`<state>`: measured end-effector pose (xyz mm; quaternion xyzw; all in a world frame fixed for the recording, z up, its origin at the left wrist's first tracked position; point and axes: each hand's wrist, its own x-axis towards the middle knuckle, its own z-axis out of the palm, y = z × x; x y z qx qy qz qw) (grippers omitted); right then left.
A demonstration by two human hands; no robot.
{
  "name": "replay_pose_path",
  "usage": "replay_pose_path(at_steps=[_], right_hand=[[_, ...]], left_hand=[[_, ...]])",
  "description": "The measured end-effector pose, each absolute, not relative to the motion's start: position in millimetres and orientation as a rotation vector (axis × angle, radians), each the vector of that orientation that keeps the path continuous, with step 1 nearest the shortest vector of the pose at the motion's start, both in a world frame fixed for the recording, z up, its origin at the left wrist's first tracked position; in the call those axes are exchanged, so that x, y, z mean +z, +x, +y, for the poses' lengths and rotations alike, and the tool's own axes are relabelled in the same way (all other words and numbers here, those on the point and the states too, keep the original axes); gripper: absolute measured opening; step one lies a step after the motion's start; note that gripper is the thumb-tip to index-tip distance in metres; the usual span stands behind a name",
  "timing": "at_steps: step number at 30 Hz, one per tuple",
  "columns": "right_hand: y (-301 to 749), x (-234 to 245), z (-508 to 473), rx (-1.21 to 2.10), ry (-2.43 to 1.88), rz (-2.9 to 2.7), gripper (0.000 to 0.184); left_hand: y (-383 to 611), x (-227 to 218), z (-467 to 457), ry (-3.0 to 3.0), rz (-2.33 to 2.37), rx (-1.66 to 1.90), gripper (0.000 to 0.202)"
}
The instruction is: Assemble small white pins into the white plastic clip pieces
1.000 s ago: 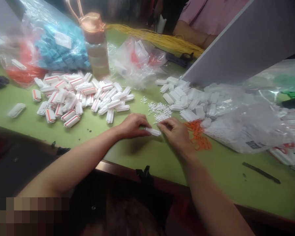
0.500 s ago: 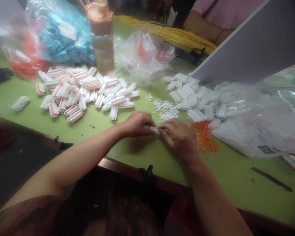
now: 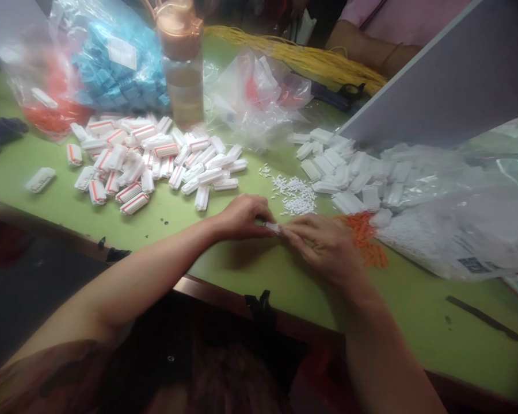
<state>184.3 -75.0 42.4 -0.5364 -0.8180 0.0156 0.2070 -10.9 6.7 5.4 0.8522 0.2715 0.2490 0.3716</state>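
Note:
A small white plastic piece (image 3: 271, 227) is held between my two hands over the green table. My left hand (image 3: 244, 217) pinches its left end between thumb and curled fingers. At its right end, the closed fingertips of my right hand (image 3: 328, 244) meet it; the exact contact is partly hidden. Just beyond the hands lies a heap of tiny white pegs (image 3: 297, 194). Orange strips (image 3: 366, 241) are spread beside my right hand, partly behind it. White plastic blocks (image 3: 345, 167) are piled past the pegs.
White blocks with orange stripes (image 3: 129, 152) form a pile at the left. Behind them stand a water bottle (image 3: 181, 69) and a bag of blue parts (image 3: 116, 69). At the right are a clear bag (image 3: 449, 230), a dark flat tool (image 3: 483, 318) and a grey panel (image 3: 435, 86).
My right hand has shifted slightly right and flattened, its fingers straighter, beside the white plastic piece. My left hand keeps its pinch. The whole view has moved a little.

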Motion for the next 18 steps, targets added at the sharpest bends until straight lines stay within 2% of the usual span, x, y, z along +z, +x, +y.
replay_pose_path(at_steps=[4, 7, 12, 18], right_hand=[[189, 40, -57, 0.159, -1.661, -2.109, 0.023], [184, 37, -42, 0.066, -1.734, -2.267, 0.018], [178, 35, -33, -0.049, -1.807, -2.401, 0.020], [183, 50, -56, 0.466, -1.777, -2.079, 0.019]], left_hand=[[-11, 7, 8, 2.203, 0.689, 0.603, 0.021], [-11, 5, 9, 2.217, 0.698, 0.601, 0.021], [-11, 3, 9, 2.220, 0.696, 0.593, 0.021], [-10, 0, 10, 2.194, 0.699, 0.597, 0.025]])
